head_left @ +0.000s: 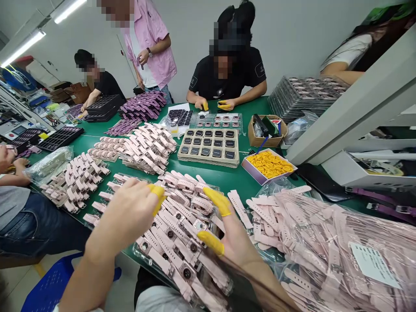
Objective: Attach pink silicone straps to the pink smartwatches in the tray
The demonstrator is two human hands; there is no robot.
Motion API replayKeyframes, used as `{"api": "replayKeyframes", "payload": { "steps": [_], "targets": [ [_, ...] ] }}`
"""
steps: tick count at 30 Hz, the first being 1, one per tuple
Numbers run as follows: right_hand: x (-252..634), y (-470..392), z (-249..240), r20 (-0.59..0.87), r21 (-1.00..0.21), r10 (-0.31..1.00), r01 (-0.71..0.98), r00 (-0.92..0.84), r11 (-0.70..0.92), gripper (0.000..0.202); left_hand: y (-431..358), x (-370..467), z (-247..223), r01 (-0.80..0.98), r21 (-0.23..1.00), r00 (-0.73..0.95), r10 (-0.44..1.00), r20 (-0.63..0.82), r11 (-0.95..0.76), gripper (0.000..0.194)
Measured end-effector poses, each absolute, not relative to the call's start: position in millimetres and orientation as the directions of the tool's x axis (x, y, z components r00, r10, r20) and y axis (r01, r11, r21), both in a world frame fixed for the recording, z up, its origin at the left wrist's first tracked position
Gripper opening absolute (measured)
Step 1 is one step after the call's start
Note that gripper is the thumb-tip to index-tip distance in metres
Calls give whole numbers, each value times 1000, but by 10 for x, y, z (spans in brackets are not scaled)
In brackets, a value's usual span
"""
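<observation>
My left hand (pixel 131 214) hovers over the near left of a stack of watches with pale pink straps (pixel 175 234), laid in clear trays. Its yellow-covered fingertips are pinched together; what they hold, if anything, is too small to make out. Over the right side of the stack, my right hand (pixel 232 232) has its yellow-covered thumb and forefinger spread apart. One watch with a pale, shiny case (pixel 199 225) lies close to that thumb tip. Other watches show dark round backs. Part of the stack is hidden behind both hands.
Loose pink straps (pixel 264 216) and a plastic bag of straps (pixel 341 247) lie at right. Beyond stand a box of yellow finger cots (pixel 269 164), a tray of dark watch faces (pixel 208 147) and more strapped watches (pixel 149 147). A co-worker (pixel 227 73) sits opposite.
</observation>
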State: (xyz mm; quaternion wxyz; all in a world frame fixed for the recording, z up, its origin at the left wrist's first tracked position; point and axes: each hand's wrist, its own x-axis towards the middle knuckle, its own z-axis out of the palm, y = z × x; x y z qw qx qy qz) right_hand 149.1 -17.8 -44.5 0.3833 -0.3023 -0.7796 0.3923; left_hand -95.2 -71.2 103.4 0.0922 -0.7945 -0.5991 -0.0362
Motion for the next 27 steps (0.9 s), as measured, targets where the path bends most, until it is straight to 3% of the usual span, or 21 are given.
{"api": "replayKeyframes", "payload": {
  "steps": [3, 7, 11, 14, 16, 19, 21, 24, 27],
  "targets": [
    [1474, -168, -432, 280, -838, 695, 185, -662, 513, 27, -702, -802, 934, 959, -47, 284, 949, 140, -280, 20],
    [1611, -24, -365, 199, -835, 677, 240, -708, 495, 26, -645, -1038, 975, 975, 48, 215, 977, 8, -215, 19],
    [1798, 70, -276, 136, -891, 718, 233, -682, 390, 25, -599, -1468, 943, 900, 433, 159, 963, -218, -51, 21],
    [1866, 7, -227, 189, -961, 731, 28, -655, 274, 21, -547, -1579, 713, 598, 796, 18, 991, -134, 97, 32],
    [1875, -70, -215, 251, -968, 718, -175, -649, 180, 15, -483, -1481, 516, 257, 966, -179, 984, 11, 36, 42],
    [1842, -159, -247, 258, -936, 718, -352, -647, 20, 27, -346, -1152, 285, -137, 987, -329, 943, 39, -89, 46],
    [1791, -165, -297, 279, -916, 762, -400, -585, 29, 28, -248, -894, 190, -227, 968, -377, 926, 10, -103, 44],
    [1683, -94, -368, 344, -906, 878, -363, -333, 217, 26, -138, -547, 67, -87, 990, -391, 918, 71, -114, 36],
    [1577, -1, -409, 241, -945, 927, -286, -286, 158, 34, -95, -307, -91, 299, 940, -191, 955, 229, -166, 21]
  ]
}}
